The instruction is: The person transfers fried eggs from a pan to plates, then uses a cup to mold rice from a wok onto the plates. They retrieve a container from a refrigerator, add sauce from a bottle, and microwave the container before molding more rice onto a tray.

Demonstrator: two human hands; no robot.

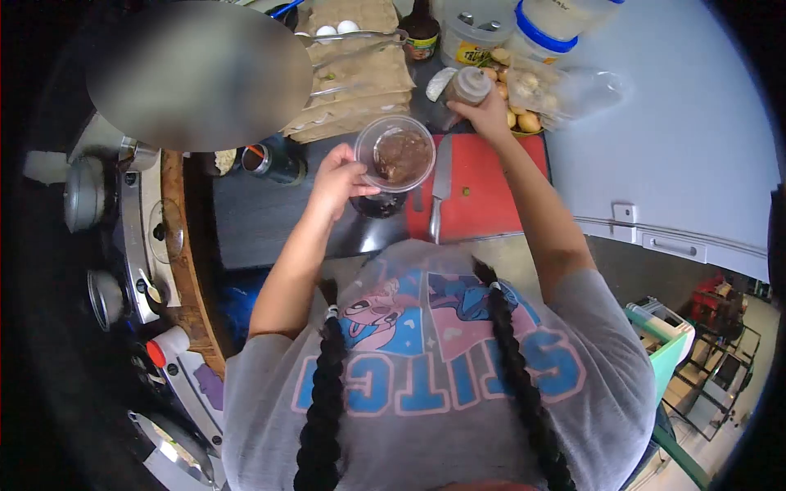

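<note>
My left hand (337,182) grips the rim of a clear round plastic tub (395,154) with a brown mixture inside, held up above the counter. At the upper right, my right hand (483,113) is closed around a clear bottle or jar (472,85) with a pale lid. Just below it lies a red cutting board (483,184) with a knife (440,188) along its left side and a small green piece (467,191) on it. Under the tub, a dark round dish (378,204) is partly hidden.
Stacked egg trays (360,74) stand at the back, with a dark sauce bottle (420,37) beside them. Onions (528,123) sit right of my right hand. A dark open jar (270,162) stands at left, near the stove (135,245). A white fridge (671,147) bounds the right.
</note>
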